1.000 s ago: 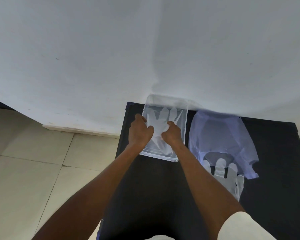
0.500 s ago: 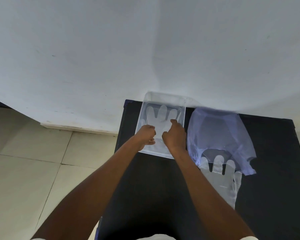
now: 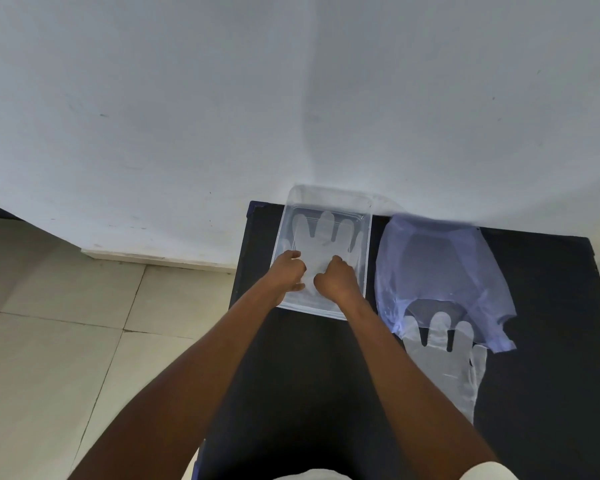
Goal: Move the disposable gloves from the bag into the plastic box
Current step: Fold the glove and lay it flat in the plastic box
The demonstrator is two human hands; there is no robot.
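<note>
Hands | left hand [image 3: 289, 273] curled, right hand [image 3: 334, 279] curled | pressing glove [image 3: 321, 244] in plastic box [image 3: 367, 237]

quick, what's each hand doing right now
left hand: closed, pressing on the glove in the plastic box.
right hand: closed, on the same glove.

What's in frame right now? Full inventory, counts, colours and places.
plastic box: 1, clear, table's far left, against the wall
glove in box: at least 1, translucent white, flat, fingers toward the wall
bag: 1, pale blue-violet, right of the box
glove by bag: at least 1, translucent white, fingers under the bag's near edge
table: 1, black
wall: white
floor: beige tiles, left
left hand: in the box, on the glove
right hand: same
</note>
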